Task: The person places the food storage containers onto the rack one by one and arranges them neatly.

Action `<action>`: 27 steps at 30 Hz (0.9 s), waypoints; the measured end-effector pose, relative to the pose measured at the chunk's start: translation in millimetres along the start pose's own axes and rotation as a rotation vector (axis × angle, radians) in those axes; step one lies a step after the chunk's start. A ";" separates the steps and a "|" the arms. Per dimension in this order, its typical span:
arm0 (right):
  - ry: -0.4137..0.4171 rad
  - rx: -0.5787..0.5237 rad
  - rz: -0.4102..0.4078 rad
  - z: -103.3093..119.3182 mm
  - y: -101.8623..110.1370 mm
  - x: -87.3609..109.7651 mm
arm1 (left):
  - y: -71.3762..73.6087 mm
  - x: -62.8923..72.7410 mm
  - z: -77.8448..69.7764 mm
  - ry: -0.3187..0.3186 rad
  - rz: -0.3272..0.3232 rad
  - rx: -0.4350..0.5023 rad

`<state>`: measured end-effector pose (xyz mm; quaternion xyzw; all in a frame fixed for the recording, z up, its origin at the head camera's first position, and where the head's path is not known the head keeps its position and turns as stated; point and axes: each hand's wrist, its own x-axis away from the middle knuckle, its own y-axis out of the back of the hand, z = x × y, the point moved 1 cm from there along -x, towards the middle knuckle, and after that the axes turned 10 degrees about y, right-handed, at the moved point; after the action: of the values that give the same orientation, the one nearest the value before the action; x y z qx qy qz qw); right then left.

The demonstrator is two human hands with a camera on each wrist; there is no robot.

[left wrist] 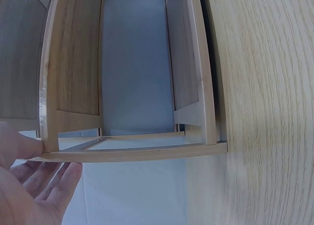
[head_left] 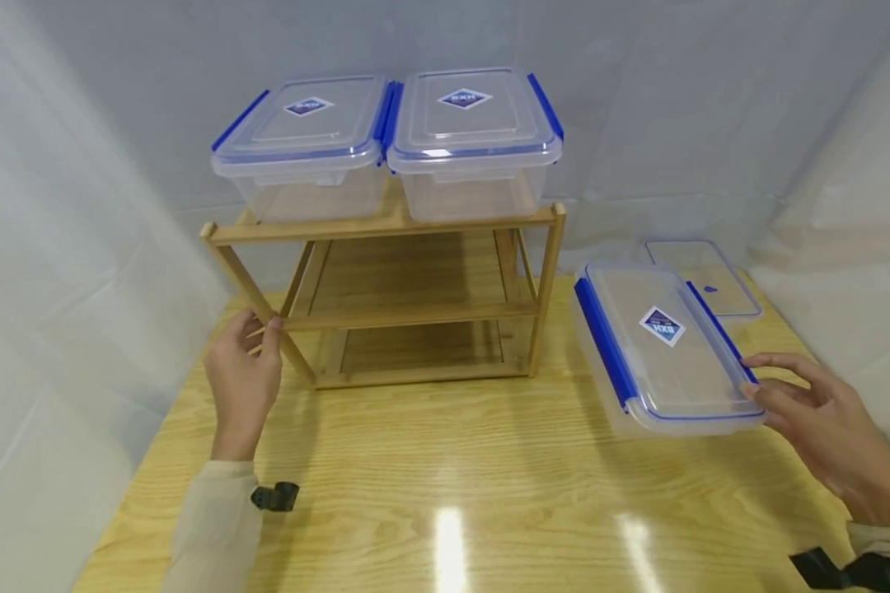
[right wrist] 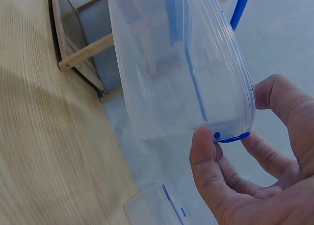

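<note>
My left hand (head_left: pixel 243 380) is at the left front post of a wooden shelf rack (head_left: pixel 408 317), level with its middle shelf. In the left wrist view the thumb lies on one side of the post (left wrist: pixel 122 155) and the curled fingers on the other, so the hand pinches it. My right hand (head_left: pixel 823 420) grips a clear plastic food container (head_left: pixel 682 371) by its right edge, thumb and fingers around the rim. That container has a lid with blue side clips and a diamond label, and it hangs tilted above the table, right of the rack.
Two similar lidded containers, one at left (head_left: pixel 307 136) and one at right (head_left: pixel 475 123), sit side by side on the rack's top shelf. Another clear blue-rimmed container (head_left: pixel 734 292) stands at the table's back right. White sheeting (head_left: pixel 675 123) hangs behind the wooden table (head_left: pixel 386 478).
</note>
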<state>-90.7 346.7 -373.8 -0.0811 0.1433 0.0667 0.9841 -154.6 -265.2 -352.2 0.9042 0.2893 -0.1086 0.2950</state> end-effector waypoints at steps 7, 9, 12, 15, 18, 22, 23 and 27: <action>0.037 -0.029 0.083 3.3 -2.9 15.1 | 0.1 0.5 -0.9 0.001 0.004 0.000; 0.037 -0.039 0.098 4.6 -3.7 17.8 | 0.3 0.7 -1.2 0.002 0.005 0.000; 0.020 -0.058 0.098 6.2 -5.7 20.7 | 0.5 1.0 -1.3 0.007 0.004 0.001; 0.002 -0.065 0.100 7.4 -8.4 23.5 | 0.4 1.1 -1.1 0.006 0.003 0.000; -0.011 -0.056 0.105 8.8 -12.6 26.2 | 0.1 1.0 -1.0 0.003 0.002 0.004; -0.013 -0.044 0.139 11.0 -19.5 27.8 | -0.2 0.6 -0.6 0.003 0.002 0.007; -0.015 -0.043 0.150 11.6 -21.2 27.7 | -0.2 0.5 -0.5 0.004 0.002 0.007; -0.025 -0.040 0.189 13.1 -28.2 26.6 | -0.6 0.4 -0.5 0.003 -0.001 0.005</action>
<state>-57.5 324.3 -365.3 -0.0861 0.1364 0.1630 0.9734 -154.7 -264.3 -352.2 0.9050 0.2898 -0.1080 0.2921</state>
